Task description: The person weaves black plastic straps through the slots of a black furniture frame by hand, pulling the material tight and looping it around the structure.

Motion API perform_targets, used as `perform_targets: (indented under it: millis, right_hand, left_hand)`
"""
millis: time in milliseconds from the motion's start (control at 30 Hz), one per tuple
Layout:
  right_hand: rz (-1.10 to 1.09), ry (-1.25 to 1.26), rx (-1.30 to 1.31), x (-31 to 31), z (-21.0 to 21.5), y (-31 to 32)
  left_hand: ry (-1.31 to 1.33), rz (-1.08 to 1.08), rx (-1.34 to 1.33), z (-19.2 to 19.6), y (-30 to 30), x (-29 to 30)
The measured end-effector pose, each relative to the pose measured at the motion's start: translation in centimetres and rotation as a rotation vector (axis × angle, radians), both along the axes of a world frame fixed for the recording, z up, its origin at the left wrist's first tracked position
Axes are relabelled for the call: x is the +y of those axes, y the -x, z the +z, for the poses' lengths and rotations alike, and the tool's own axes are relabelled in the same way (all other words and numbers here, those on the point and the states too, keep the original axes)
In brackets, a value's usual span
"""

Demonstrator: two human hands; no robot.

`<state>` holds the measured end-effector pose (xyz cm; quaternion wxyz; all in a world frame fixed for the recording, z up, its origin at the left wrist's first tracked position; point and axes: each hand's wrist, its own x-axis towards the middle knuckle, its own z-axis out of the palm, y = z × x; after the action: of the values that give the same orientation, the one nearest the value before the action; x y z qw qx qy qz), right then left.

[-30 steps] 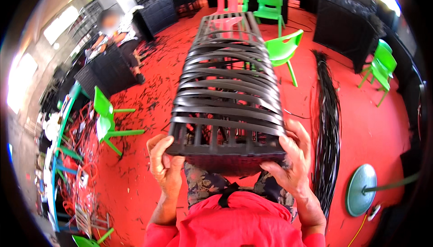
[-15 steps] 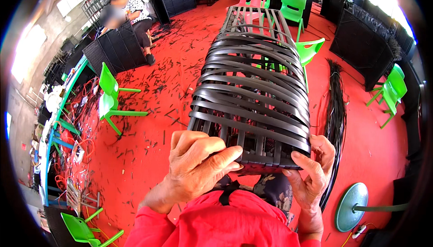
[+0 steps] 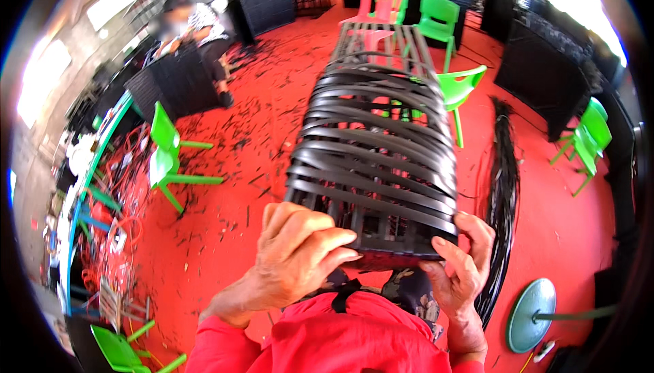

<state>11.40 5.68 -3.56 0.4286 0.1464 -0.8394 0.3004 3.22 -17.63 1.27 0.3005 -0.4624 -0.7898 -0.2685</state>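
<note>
A long black frame wrapped with woven black strips [image 3: 378, 148] stretches away from me over the red floor, its near end at my lap. My left hand [image 3: 296, 254] lies curled over the near left corner of the frame, fingers folded across its top edge. My right hand [image 3: 463, 264] grips the near right corner from the side, thumb on top. I wear a red shirt.
A bundle of long black strips [image 3: 503, 189] lies on the floor to the right. Green plastic chairs [image 3: 167, 158] stand around, one [image 3: 460, 87] beside the frame. A round green fan base [image 3: 530, 315] sits at lower right. A person [image 3: 204, 39] works by black wicker furniture at the far left.
My left hand has moved from the frame's side onto its top near corner. The view has swung left, and the frame now sits more to the right.
</note>
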Motion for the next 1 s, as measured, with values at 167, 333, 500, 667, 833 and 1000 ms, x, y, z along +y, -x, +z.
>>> perform_targets:
  millis: [167,333,500,667,833,1000]
  right_hand:
    - [0.252,0.692,-0.075,0.6,-2.0,-0.5]
    - [0.304,0.661,-0.175,2.1,-1.7,-0.8]
    - [0.249,0.594,-0.127,1.8,-1.9,-0.6]
    - [0.305,0.627,-0.148,2.3,-2.6,-0.3]
    - [0.329,0.615,-0.114,2.7,-2.4,0.1]
    - [0.408,0.627,-0.151,2.6,-2.5,0.2]
  left_hand:
    - [0.041,-0.172,-0.039,1.9,1.5,-0.5]
    - [0.221,-0.310,0.231,5.5,1.1,4.8]
    - [0.428,-0.311,0.501,5.0,2.3,7.9]
    - [0.472,-0.283,0.713,5.1,1.6,7.5]
    - [0.545,-0.289,0.691,5.7,1.4,7.5]
    - [0.490,-0.302,0.550,4.1,1.6,6.8]
